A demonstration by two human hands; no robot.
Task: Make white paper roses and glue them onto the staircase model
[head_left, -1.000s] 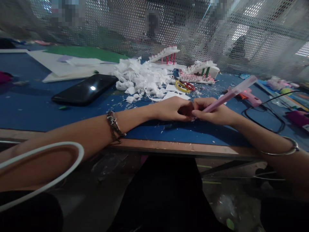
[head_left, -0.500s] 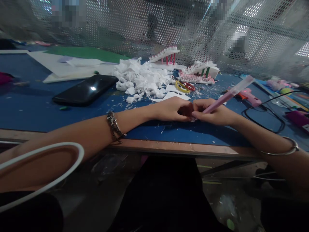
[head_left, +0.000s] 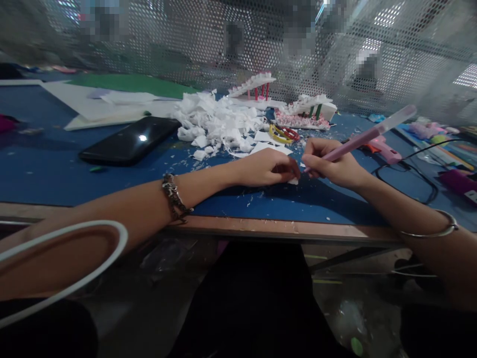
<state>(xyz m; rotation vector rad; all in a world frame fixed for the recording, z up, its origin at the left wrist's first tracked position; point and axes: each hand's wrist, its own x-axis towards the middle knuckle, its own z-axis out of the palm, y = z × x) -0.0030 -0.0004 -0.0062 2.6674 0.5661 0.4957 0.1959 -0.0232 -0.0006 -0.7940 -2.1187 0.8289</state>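
Observation:
My left hand (head_left: 266, 168) rests on the blue table top (head_left: 44, 169) with its fingers curled round a small white piece (head_left: 292, 181) that peeks out at the fingertips. My right hand (head_left: 332, 161) is closed around a long pink tool (head_left: 367, 134), held like a pen with its tip pointing at the left fingertips. The two hands are a short way apart. A dark bracelet sits on my left wrist and a metal bangle on my right forearm.
A black phone (head_left: 130, 140) lies at the left. Behind the hands are a heap of white scraps (head_left: 218, 122), yellow and red rings (head_left: 282, 133), white foam models (head_left: 309, 112), a pink glue gun (head_left: 383, 149) and a black cable (head_left: 406, 174). Perforated mesh closes the back.
My right hand has lifted and drawn back to the right with the pink tool, so the hands no longer touch. The left hand has stayed in place.

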